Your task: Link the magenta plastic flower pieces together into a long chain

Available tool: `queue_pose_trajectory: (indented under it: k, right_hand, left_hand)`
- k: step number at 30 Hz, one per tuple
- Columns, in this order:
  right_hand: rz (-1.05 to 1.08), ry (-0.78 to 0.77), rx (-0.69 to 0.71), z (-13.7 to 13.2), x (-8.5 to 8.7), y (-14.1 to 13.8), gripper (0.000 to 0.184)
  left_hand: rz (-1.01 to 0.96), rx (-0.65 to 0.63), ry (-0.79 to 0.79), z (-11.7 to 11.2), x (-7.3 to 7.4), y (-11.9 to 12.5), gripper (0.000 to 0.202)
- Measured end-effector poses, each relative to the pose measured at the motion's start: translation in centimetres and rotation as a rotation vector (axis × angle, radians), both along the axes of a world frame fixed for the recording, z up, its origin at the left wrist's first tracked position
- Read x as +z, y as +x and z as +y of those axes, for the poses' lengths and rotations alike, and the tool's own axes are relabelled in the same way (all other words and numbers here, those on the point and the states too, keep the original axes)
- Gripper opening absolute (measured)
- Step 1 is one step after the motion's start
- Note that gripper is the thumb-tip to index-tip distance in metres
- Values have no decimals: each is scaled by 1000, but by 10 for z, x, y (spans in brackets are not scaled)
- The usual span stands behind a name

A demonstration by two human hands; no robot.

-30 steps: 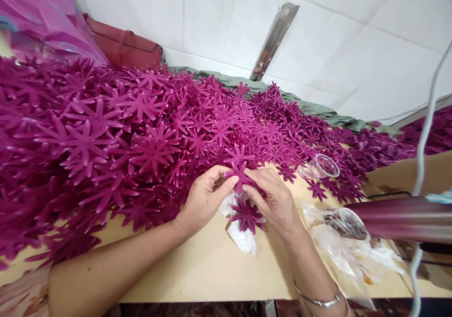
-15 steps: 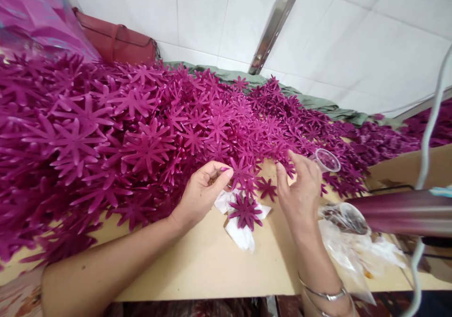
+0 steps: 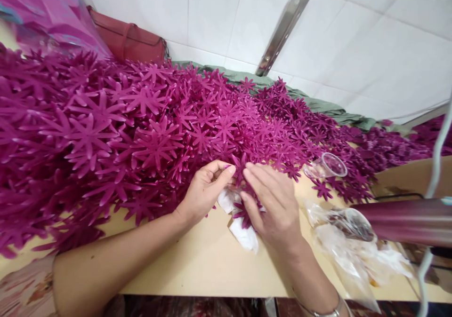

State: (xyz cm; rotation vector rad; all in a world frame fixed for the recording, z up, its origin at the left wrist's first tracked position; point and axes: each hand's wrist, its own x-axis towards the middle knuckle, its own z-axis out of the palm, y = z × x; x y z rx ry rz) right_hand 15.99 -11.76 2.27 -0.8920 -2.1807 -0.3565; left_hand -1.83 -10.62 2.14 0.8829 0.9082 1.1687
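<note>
A huge heap of magenta fabric flower cut-outs [image 3: 116,129] covers the left and back of the tan table [image 3: 197,265]. My left hand [image 3: 205,192] pinches a magenta flower piece [image 3: 241,165] between thumb and fingers at the heap's front edge. My right hand [image 3: 273,204] meets it there, fingers curled on the same flower piece. Under my right hand lies a stacked flower [image 3: 243,213] on a white scrap of paper [image 3: 243,234], mostly covered.
A clear plastic cup [image 3: 326,165] lies on its side right of my hands. Crumpled clear plastic bags [image 3: 349,237] sit at the right. A dark red tube-shaped tool [image 3: 406,220] and a white cable [image 3: 436,166] are at the far right. A red bag [image 3: 129,42] leans against the tiled wall.
My right hand, which had reached out toward the cup half a second ago, has come back left to meet my left hand over the flower on the paper.
</note>
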Motion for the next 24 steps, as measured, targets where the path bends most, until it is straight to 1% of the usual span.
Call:
queue_pose_trajectory:
  k: [2, 5, 6, 10, 13, 15, 18, 21, 24]
  right_hand:
    - [-33, -11, 5, 0, -1, 0, 47]
    - [33, 43, -48, -2, -1, -2, 50]
    - [38, 39, -55, -2, -2, -2, 51]
    - [39, -46, -33, 0, -3, -3, 52]
    - [83, -90, -43, 3, -5, -3, 52]
    - [107, -162, -22, 3, -6, -3, 46]
    - [135, -236, -27, 2, -8, -3, 30]
    - [108, -236, -96, -1, -9, -4, 15]
    - [101, -240, -131, -3, -7, -4, 13]
  left_hand:
    - [11, 7, 4, -1, 1, 0, 20]
    - [41, 5, 7, -1, 0, 0, 19]
    - [54, -5, 13, -1, -1, -1, 20]
    - [91, -77, 58, -1, -6, -1, 23]
    - [97, -135, 119, -2, -5, -1, 24]
    - [100, -160, 136, -3, -3, -1, 23]
    - [110, -155, 131, -3, -3, 0, 24]
    - [70, -83, 138, -2, -10, 2, 21]
    - [17, -40, 202, -1, -17, 3, 20]
